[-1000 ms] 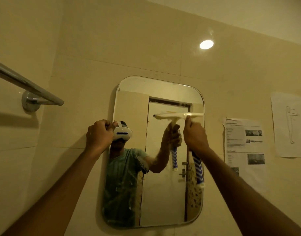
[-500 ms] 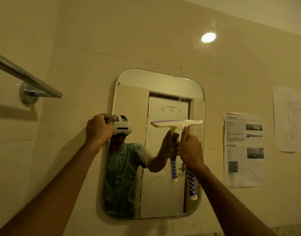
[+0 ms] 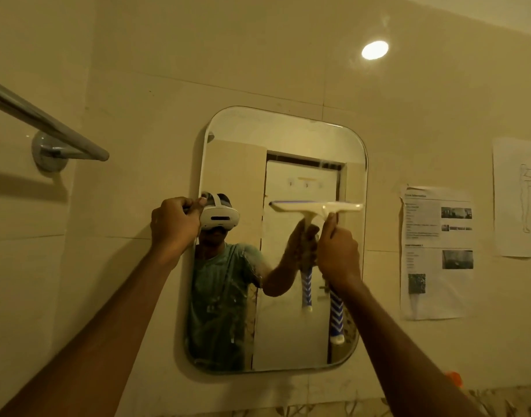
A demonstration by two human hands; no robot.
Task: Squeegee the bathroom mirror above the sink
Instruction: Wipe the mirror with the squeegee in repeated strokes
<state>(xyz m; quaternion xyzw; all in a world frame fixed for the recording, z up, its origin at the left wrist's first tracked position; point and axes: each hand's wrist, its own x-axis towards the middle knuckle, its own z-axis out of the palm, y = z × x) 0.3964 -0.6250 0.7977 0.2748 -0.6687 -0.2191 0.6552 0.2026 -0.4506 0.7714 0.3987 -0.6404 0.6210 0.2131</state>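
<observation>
White plastic, the squeegee (image 3: 316,207) lies level against the mirror (image 3: 288,133), on its right half at mid-height. The grip of our right hand (image 3: 337,254) is closed round the blue-striped handle, pressing the blade flat; the grip of our left hand (image 3: 174,225) clasps the mirror's left edge, presumably to steady it.

Right hand (image 3: 337,251) grips the blue-and-white squeegee (image 3: 337,311), blade level against the mirror (image 3: 288,139), about halfway up on its right side. Left hand (image 3: 174,221) is curled round the mirror's left edge. Towel bar (image 3: 47,121) on the left, printed sheets (image 3: 437,251) on the wall to the right.
</observation>
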